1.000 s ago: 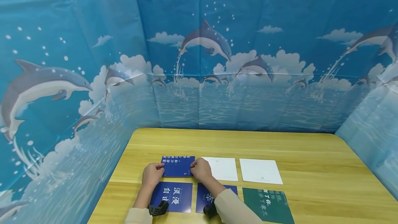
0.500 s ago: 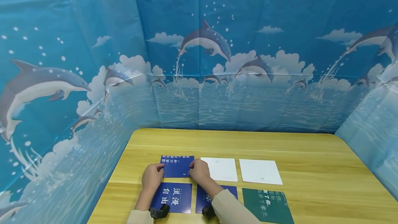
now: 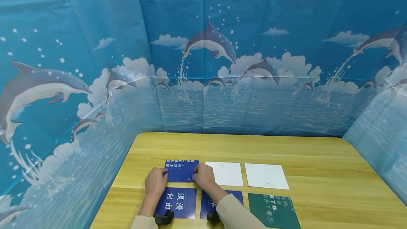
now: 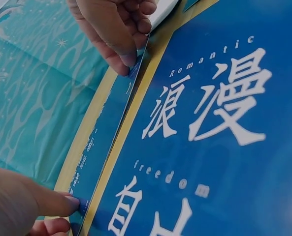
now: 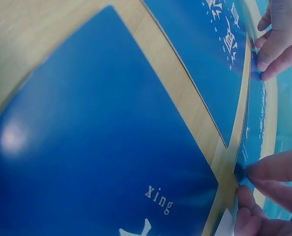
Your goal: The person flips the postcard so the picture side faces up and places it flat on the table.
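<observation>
A dark blue card [image 3: 182,174] with white writing and a small moon mark is at the far left of the cards in the head view. My left hand [image 3: 155,182] pinches its left edge between thumb and fingers. On the opposite edge, my right hand [image 3: 205,176] has a similar pinch. The left wrist view shows the same card as a narrow strip, with my left hand [image 4: 22,201] at the bottom and my right hand [image 4: 113,27] at the top. Just nearer than it lies a blue card [image 3: 184,200] reading "Romantic freedom", partly covered by my left wrist.
To the right on the wooden table [image 3: 318,154] lie two white cards [image 3: 226,174] [image 3: 266,175]. In the near row are another blue card [image 3: 208,206], partly under my right forearm, and a green card [image 3: 274,209]. A dolphin-printed curtain [image 3: 254,112] surrounds the table.
</observation>
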The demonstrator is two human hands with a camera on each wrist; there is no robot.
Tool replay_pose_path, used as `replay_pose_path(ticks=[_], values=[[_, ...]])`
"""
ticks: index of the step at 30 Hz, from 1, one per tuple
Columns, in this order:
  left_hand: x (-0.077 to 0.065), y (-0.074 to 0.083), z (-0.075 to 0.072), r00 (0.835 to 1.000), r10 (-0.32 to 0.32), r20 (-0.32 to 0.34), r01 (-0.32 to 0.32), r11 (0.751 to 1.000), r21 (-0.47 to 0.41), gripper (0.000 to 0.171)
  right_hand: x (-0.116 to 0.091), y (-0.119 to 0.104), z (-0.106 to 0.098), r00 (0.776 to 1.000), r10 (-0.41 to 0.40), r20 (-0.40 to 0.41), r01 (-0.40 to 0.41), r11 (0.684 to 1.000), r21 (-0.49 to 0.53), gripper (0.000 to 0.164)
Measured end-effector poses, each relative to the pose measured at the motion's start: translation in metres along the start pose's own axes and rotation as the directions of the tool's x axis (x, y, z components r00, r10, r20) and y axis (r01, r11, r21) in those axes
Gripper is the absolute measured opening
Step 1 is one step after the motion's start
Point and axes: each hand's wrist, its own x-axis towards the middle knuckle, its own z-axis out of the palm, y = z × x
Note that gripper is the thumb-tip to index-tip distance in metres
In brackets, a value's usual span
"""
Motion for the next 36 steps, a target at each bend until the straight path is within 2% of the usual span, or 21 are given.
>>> replay_pose_path(ticks=[7,13,17,20,23,25,27,30,33,36], values=[[0.001,0.003,0.000,1.000,0.011,0.004,-0.011,1.000,0.002,0.016,-0.001,0.002,-0.002,1.000,0.003,-0.006,-0.003,1.000,-0.014,0.010],[0.006,0.005,0.000,1.000,-0.021,0.007,0.021,0.999,-0.047,0.019,0.000,0.002,-0.004,0.999,-0.034,-0.025,0.033,0.999,-0.039,0.003],[0.006,0.008,0.001,1.000,-0.024,-0.002,0.024,0.997,-0.075,0.020,-0.001,0.001,-0.005,0.999,-0.030,-0.015,0.029,0.998,-0.060,0.013],[0.004,0.012,0.003,0.995,0.012,-0.095,-0.018,0.998,-0.068,0.018,-0.002,0.002,-0.008,1.000,-0.028,0.004,0.029,0.998,-0.057,0.013],[-0.002,0.023,0.009,0.976,0.064,-0.210,-0.088,0.991,-0.105,0.016,-0.004,0.002,-0.013,0.999,-0.039,0.036,0.041,0.998,-0.052,0.012],[-0.008,0.033,0.013,0.970,0.082,-0.231,-0.126,0.975,-0.183,0.016,-0.005,0.003,-0.018,0.998,-0.037,0.056,0.040,0.998,-0.056,0.020],[-0.016,0.044,0.018,0.978,0.076,-0.197,-0.132,0.948,-0.289,0.018,-0.006,0.004,-0.022,0.997,-0.043,0.062,0.047,0.996,-0.071,0.026],[-0.026,0.060,0.023,0.994,0.038,-0.107,-0.081,0.894,-0.442,0.022,-0.009,0.005,-0.027,0.998,-0.040,0.047,0.044,0.995,-0.091,0.029],[-0.032,0.070,0.028,0.999,0.004,-0.047,-0.028,0.851,-0.524,0.024,-0.011,0.009,-0.031,0.999,-0.038,0.024,0.040,0.996,-0.079,0.029],[-0.035,0.076,0.032,1.000,-0.013,-0.013,0.004,0.839,-0.544,0.023,-0.014,0.015,-0.036,1.000,-0.031,0.005,0.031,0.999,-0.023,0.029]])
